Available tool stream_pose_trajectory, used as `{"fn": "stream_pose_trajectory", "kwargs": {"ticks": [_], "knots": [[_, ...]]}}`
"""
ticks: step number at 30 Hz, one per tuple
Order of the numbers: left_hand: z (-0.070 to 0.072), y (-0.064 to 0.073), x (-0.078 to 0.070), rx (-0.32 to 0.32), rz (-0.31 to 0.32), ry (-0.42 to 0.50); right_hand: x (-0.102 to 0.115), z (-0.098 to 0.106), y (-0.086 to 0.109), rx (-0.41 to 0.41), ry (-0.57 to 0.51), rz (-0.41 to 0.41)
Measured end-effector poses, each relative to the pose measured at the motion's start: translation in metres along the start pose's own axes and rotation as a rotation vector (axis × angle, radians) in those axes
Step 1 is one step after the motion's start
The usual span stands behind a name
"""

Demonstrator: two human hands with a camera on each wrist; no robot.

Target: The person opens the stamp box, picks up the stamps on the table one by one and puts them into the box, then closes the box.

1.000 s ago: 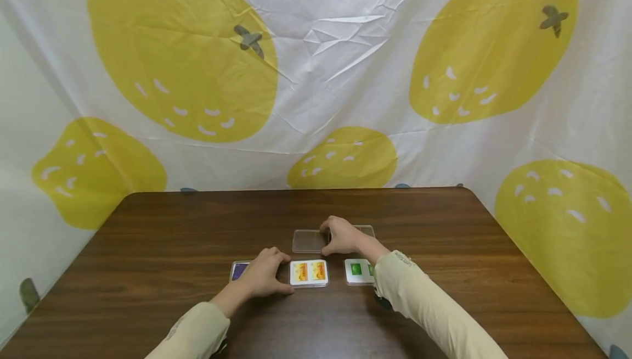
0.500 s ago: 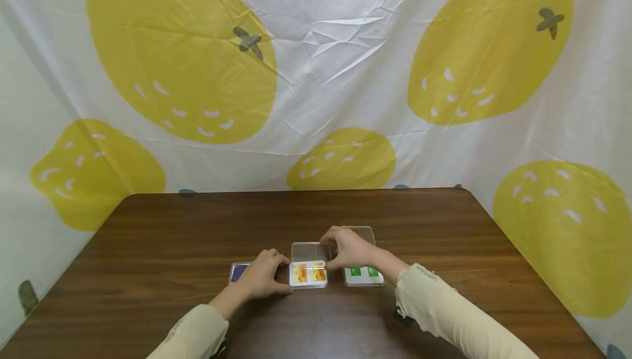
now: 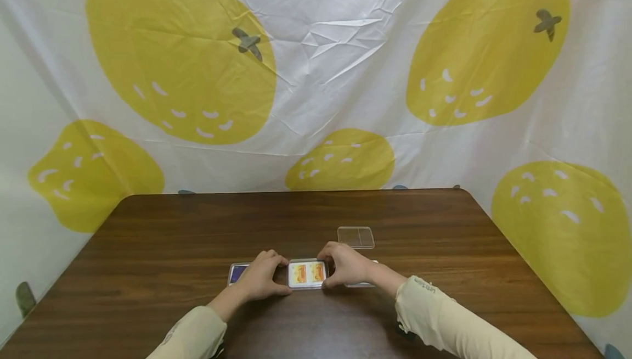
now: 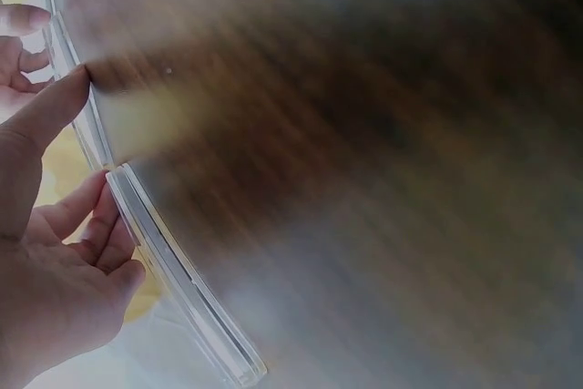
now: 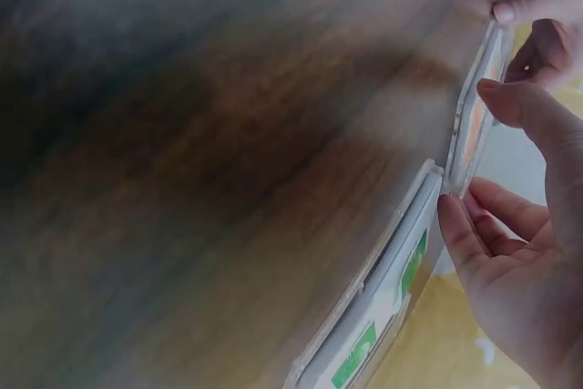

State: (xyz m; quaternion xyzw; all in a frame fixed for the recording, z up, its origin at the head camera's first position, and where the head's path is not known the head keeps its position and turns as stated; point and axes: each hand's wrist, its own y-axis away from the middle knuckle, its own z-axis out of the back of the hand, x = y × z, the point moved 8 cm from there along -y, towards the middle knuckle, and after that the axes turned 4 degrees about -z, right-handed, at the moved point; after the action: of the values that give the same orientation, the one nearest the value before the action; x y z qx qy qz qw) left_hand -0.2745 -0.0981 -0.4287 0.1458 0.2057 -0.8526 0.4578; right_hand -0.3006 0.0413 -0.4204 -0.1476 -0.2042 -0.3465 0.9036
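A small clear plastic case (image 3: 307,274) holds white cards with orange-yellow pictures at the middle of the row. My left hand (image 3: 264,275) steadies its left end, thumb at the front edge and fingers at the back. At the right end, my right hand (image 3: 348,265) pinches a clear lid that lies over the cards; whether it is fully seated I cannot tell. In the right wrist view, the lidded case (image 5: 469,125) stands between both hands. A case of green-pictured cards (image 5: 364,334) lies to its right, mostly hidden by my right hand in the head view.
Left of the middle case lies a case with a purple card (image 3: 237,272), partly behind my left hand. Another clear lid (image 3: 356,237) rests farther back on the brown wooden table (image 3: 197,227). A lemon-print cloth (image 3: 340,161) hangs behind the table.
My right hand has brought the clear lid from behind the middle case forward and down onto it. My left hand has stayed at the case's left end.
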Motion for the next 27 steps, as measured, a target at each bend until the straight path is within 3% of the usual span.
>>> {"fn": "stream_pose_trajectory", "kwargs": {"ticks": [13,27], "knots": [[-0.002,0.0,0.006,-0.006,0.029,0.029,0.008,-0.001,-0.001,0.016,0.069,-0.008],[-0.002,-0.002,0.001,0.023,0.047,0.002,0.012,-0.002,0.0,0.015,0.141,-0.009]]}}
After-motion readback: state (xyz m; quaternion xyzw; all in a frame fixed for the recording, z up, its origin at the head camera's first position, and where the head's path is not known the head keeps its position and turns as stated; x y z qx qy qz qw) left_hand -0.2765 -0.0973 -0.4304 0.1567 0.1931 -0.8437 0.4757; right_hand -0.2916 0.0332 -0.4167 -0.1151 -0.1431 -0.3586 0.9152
